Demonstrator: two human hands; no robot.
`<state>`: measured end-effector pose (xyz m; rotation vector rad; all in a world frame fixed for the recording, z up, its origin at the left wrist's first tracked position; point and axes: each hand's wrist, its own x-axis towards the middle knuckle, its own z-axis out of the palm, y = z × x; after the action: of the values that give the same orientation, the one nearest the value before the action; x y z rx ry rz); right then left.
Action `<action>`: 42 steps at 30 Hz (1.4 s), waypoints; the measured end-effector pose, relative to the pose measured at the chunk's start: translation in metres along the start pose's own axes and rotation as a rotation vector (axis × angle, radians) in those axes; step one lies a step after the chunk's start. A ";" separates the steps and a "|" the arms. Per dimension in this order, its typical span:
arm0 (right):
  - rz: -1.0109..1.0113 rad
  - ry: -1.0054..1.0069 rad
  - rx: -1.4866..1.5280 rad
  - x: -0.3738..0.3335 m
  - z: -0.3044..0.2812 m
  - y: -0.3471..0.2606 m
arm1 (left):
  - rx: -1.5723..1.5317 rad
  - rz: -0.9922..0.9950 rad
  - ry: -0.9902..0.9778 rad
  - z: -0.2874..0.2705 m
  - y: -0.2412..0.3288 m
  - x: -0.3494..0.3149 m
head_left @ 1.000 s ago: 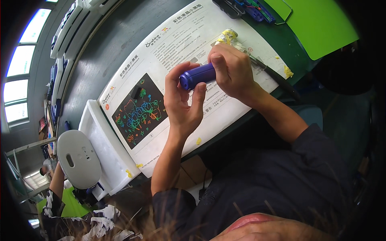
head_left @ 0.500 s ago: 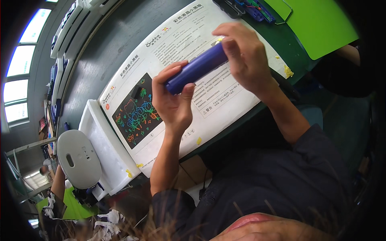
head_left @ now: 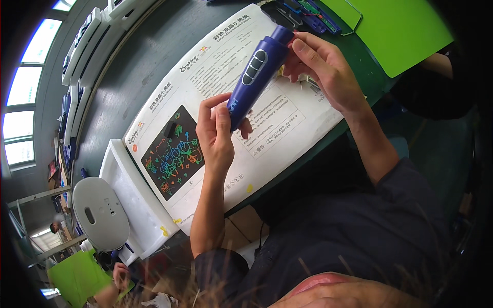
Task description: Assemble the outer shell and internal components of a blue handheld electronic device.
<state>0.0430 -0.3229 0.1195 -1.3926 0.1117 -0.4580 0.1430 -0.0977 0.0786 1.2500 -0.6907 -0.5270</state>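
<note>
A dark blue, tapered handle-shaped device (head_left: 264,64) is held tilted above the printed sheet, its wide end up and to the right. Grey buttons sit in an oval panel on the side facing me. My left hand (head_left: 215,131) grips its narrow lower end between thumb and fingers. At the wide end, my right hand (head_left: 326,72) has its fingers curled and drawn together beside a small red bit. What those fingertips pinch is mostly hidden. Beneath lies a large white printed sheet (head_left: 277,123) bearing a dark panel with coloured drawings (head_left: 174,154).
A white tray (head_left: 146,205) and a grey oval panel with a slot (head_left: 101,213) stand at the left. Blue casings with circuit boards (head_left: 316,15) lie at the far edge, near a bright green board (head_left: 395,31). Another person's arm (head_left: 436,64) is at the right.
The device has turned more upright, bringing its buttons into view. My right hand's fingers have curled in at its wide end. Another person's hand now shows at lower left.
</note>
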 end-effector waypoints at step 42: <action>-0.294 -0.437 -0.684 -0.022 0.040 0.008 | -0.187 0.017 -0.014 -0.013 0.001 0.011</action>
<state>0.0389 -0.2768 0.1150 -2.1677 -0.3278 -0.3574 0.1602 -0.0964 0.0792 1.0660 -0.6478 -0.5732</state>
